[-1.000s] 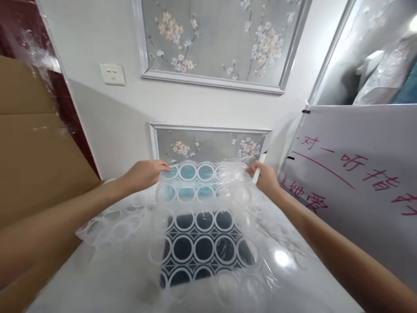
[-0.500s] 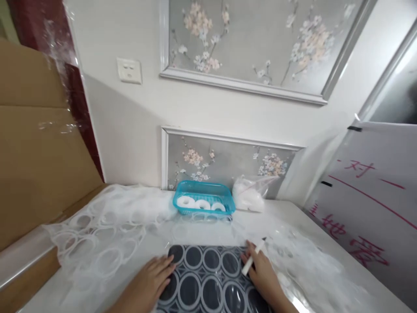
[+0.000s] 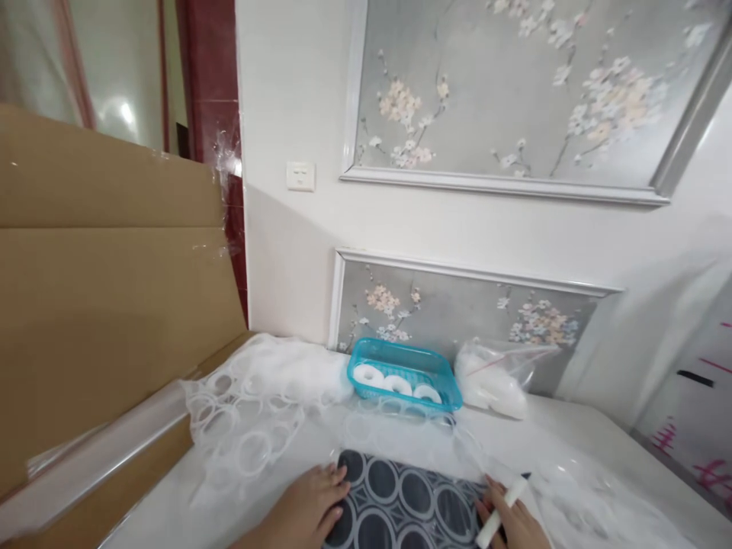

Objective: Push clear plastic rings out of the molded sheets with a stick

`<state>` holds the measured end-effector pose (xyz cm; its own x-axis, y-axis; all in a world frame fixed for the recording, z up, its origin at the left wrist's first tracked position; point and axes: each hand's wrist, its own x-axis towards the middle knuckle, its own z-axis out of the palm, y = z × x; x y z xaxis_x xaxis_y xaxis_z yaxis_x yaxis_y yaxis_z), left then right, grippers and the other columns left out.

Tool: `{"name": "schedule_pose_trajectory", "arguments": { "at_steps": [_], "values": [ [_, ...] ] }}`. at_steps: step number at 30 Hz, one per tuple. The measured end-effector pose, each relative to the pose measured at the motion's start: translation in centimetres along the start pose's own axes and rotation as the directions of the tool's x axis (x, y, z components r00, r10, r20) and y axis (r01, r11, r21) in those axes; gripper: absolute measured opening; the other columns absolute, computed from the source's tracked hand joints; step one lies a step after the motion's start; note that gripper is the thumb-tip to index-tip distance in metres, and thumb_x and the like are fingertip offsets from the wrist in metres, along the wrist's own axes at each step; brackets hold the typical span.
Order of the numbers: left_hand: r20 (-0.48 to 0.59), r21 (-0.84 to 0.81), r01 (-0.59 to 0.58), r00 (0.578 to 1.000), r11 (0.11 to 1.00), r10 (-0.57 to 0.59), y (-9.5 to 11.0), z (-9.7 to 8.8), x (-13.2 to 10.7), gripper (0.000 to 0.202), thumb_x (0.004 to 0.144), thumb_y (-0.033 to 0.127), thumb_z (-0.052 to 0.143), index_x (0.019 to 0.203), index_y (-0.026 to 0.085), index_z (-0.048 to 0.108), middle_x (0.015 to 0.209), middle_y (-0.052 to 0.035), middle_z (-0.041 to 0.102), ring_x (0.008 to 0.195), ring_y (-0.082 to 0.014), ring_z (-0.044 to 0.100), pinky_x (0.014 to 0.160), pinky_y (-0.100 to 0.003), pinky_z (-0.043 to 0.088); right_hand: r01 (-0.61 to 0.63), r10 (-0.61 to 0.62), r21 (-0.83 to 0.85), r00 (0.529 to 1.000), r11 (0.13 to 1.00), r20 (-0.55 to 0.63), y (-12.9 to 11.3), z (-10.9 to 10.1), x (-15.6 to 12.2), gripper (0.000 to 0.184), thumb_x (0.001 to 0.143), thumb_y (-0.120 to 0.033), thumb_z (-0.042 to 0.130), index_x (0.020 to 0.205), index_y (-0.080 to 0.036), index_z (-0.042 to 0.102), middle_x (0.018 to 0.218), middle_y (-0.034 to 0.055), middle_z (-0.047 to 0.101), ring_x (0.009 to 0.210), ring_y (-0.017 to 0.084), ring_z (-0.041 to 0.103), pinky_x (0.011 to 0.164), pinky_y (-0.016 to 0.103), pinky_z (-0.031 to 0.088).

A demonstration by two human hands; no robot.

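Observation:
A dark sheet (image 3: pixel 415 496) patterned with pale rings lies at the bottom middle of the view, its near part cut off by the frame. My left hand (image 3: pixel 309 505) rests open on the sheet's left edge, fingertips over the rings. At the right edge is my right hand (image 3: pixel 519 528), its fingertips touching the sheet. Between its fingers and thumb it holds a white pen-shaped tool (image 3: pixel 496 517), slanted, with the dark tip pointing up and away. Whether it is a pen or a knife I cannot tell.
Behind the sheet stands a blue plastic basket (image 3: pixel 403 352) with white rings (image 3: pixel 396 385) in it. A clear bag (image 3: pixel 497 374) of white material sits beside it. Ring-cut clear film (image 3: pixel 252 427) is heaped left, more film (image 3: pixel 595 496) right. Cardboard (image 3: pixel 114 320) borders the left.
My view has swung left and up, so everything sits further right and lower. Both hands stay at the sheet's edges, and the right hand still holds the white tool.

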<state>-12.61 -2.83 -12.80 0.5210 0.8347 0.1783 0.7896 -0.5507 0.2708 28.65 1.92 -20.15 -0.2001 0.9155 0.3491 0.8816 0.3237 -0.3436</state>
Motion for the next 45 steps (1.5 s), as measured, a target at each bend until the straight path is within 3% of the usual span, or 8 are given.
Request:
{"name": "schedule_pose_trajectory", "arguments": {
  "at_steps": [5,10,15,21,25,31,37,45],
  "values": [
    [0.066,-0.089,0.090,0.994,0.992,-0.085,1.3,-1.2,0.3,0.041,0.090,0.021,0.052,0.131,0.022,0.061,0.142,-0.0082,0.053,0.132,-0.0273,0.051,0.112,-0.048,0.039,-0.070,0.070,-0.051,0.997,0.996,-0.010,-3.8,-2.6,-1.4,0.040,0.091,-0.032,0.037,0.112,-0.012,0.064,0.117,0.0210,0.069,0.109,0.032,0.067,0.092,0.044,0.055],
    [0.081,-0.128,0.119,0.991,0.985,-0.109,2.0,-1.5,0.0,0.041,0.093,0.024,0.047,0.132,0.021,0.059,0.146,-0.0083,0.050,0.136,-0.0253,0.046,0.117,-0.047,0.031,-0.102,0.106,-0.038,0.988,0.994,0.109,-6.5,-5.5,-2.8,0.036,0.094,-0.026,0.035,0.114,-0.012,0.060,0.126,0.0215,0.064,0.120,0.030,0.060,0.099,0.041,0.047],
    [0.085,-0.216,0.150,0.987,0.965,-0.135,1.1,-2.5,0.1,0.041,0.093,0.026,0.042,0.127,0.018,0.064,0.141,-0.0090,0.056,0.133,-0.0259,0.050,0.114,-0.044,0.036,-0.266,0.278,-0.080,0.934,0.961,0.225,-6.7,-7.1,-0.9,0.029,0.094,-0.031,0.045,0.113,-0.013,0.059,0.107,0.0176,0.071,0.104,0.028,0.066,0.086,0.034,0.046],
    [0.050,-0.304,0.177,0.984,0.936,-0.170,-0.2,-2.6,0.4,0.039,0.091,0.032,0.044,0.118,0.023,0.070,0.132,-0.0045,0.064,0.126,-0.0265,0.057,0.111,-0.043,0.041,-0.438,0.445,-0.077,0.890,0.896,0.106,-4.2,-5.6,6.1,0.024,0.093,-0.037,0.052,0.098,-0.015,0.060,0.092,0.0128,0.073,0.090,0.024,0.069,0.070,0.027,0.043],
    [0.046,-0.265,0.191,0.982,0.945,-0.185,0.1,-2.2,-0.3,0.041,0.088,0.029,0.049,0.125,0.025,0.067,0.136,-0.0036,0.060,0.129,-0.0266,0.054,0.114,-0.043,0.037,-0.496,0.497,-0.022,0.868,0.868,0.017,-4.1,-4.2,9.7,0.011,0.089,-0.027,0.057,0.088,-0.016,0.059,0.088,0.0105,0.072,0.085,0.022,0.069,0.065,0.024,0.041],
    [0.068,-0.371,0.196,0.981,0.908,-0.184,0.0,-2.4,-0.6,0.056,0.089,0.029,0.050,0.145,0.026,0.044,0.140,-0.0068,0.057,0.129,-0.0248,0.053,0.113,-0.042,0.038,-0.427,0.423,-0.021,0.900,0.904,-0.106,-5.8,-3.5,9.5,0.012,0.090,-0.014,0.046,0.093,-0.017,0.058,0.085,0.0054,0.068,0.076,0.016,0.063,0.061,0.023,0.033],
    [0.167,-0.760,0.276,0.958,0.588,-0.234,1.2,-2.6,-0.2,0.057,0.089,0.045,0.054,0.139,0.019,0.047,0.137,-0.0130,0.059,0.129,-0.0262,0.054,0.108,-0.040,0.044,-0.394,0.359,-0.142,0.907,0.908,-0.221,-6.2,-5.6,10.4,0.020,0.097,-0.023,0.040,0.104,-0.017,0.058,0.097,0.0089,0.062,0.074,0.017,0.058,0.059,0.027,0.024],
    [0.144,-0.727,0.277,0.956,0.629,-0.254,2.4,-2.6,-0.4,0.052,0.082,0.041,0.062,0.131,0.023,0.058,0.139,-0.0089,0.058,0.133,-0.0285,0.050,0.113,-0.046,0.037,-0.418,0.374,-0.175,0.897,0.891,-0.237,-6.6,-6.9,12.8,0.028,0.098,-0.021,0.036,0.110,-0.018,0.061,0.104,0.0113,0.062,0.085,0.020,0.059,0.062,0.029,0.027]
  ]
}}
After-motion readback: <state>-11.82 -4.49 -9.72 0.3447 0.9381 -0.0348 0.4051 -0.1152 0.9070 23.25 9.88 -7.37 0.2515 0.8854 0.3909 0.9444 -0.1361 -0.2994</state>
